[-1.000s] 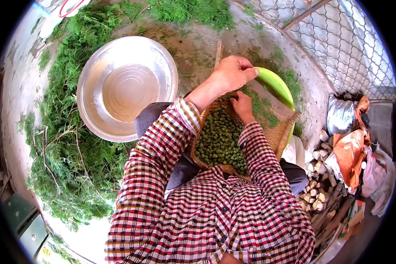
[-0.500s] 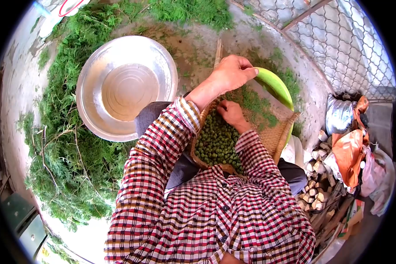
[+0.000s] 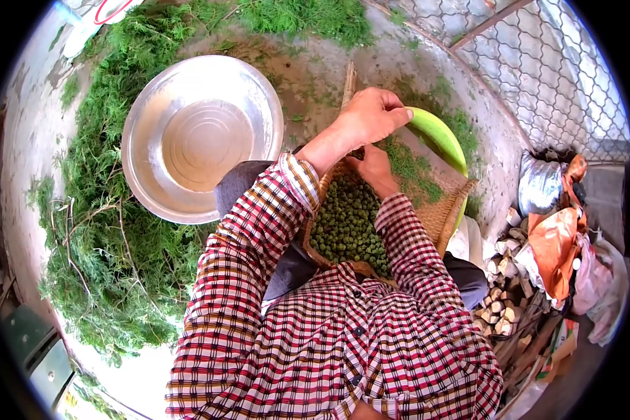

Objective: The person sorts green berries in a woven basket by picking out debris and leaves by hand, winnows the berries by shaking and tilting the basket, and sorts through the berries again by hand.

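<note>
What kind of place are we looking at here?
Probably a household yard or a rough outdoor work corner: a wire mesh fence stands at the edge, cut green branches lie spread over the bare ground, and chopped firewood is piled at the right.

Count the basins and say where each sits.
2: a wide silver metal basin to the left, and a lime-green plastic basin at right, partly hidden by the woven tan basket. More could be hidden.
</note>
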Available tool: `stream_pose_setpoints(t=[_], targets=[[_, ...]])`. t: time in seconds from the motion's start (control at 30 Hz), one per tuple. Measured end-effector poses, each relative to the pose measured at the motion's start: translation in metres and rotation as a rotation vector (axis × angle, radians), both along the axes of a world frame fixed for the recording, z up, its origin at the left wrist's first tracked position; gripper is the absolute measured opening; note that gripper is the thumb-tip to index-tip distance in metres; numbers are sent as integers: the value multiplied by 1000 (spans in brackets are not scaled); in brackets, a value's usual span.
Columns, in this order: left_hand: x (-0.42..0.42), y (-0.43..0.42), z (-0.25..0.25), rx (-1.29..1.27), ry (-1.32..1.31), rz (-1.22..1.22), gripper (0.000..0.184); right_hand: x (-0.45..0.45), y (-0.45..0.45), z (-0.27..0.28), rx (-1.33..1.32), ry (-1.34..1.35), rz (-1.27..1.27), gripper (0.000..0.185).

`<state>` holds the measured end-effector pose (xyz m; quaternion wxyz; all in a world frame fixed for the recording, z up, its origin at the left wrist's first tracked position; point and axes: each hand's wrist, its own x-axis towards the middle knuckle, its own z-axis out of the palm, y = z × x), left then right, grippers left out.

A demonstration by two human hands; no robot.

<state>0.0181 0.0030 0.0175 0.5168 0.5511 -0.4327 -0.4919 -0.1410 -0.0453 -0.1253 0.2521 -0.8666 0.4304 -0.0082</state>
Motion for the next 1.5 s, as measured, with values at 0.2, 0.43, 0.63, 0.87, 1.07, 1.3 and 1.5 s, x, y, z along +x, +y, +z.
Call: stream_pose_setpoints(t=[0.2,0.43,0.63,0.87,1.07,1.3,1.5], targets=[[0,1,1,-13,-4,1,28,7,10,3,56,-79,-28,34],[3,0,-2,-23,-13,13,28,-11,20,7,226,-60,131,30],[2,2,1,-16,-14,10,28,-41,23,42,495,-146,-76,29],[-1,0,-1,5,-32,-14,28,-53,18,-2,28,-8,125,26],[6,-1,-10,17,-21,-17,27,-62,26,27,88,-61,235,23],[18,2,-29,-11,-203,15,28,-187,32,80,-233,-23,-321,40],[12,18,-75,-69,-708,156,43,-279,50,67,-318,162,-641,68]])
